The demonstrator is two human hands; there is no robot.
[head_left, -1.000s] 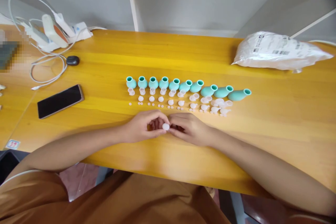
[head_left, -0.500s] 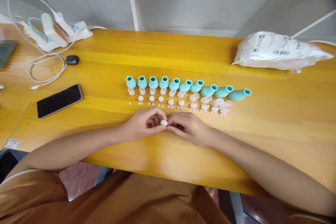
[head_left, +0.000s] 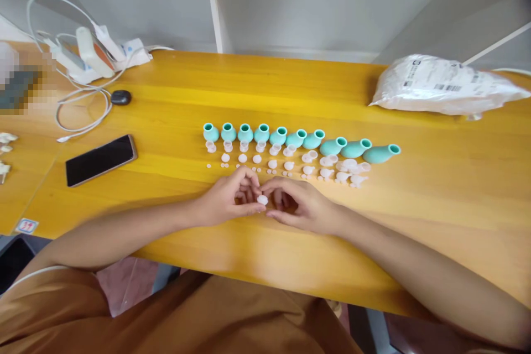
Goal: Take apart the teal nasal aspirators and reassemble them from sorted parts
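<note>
- Left hand [head_left: 226,199] and right hand [head_left: 301,204] pinch one small white cap [head_left: 262,199] together, near the counter [head_left: 435,188] front edge.
- Teal bulbs [head_left: 298,138] lined up just beyond; bare counter at both sides.

Head view — looks forward and down, close over table [head_left: 415,188].

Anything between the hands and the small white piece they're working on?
Nothing visible. The small white piece is already pinched at the fingertips of the left hand, with the right hand meeting it from the other side. The rows of white parts lie farther back, apart from both hands.
</note>
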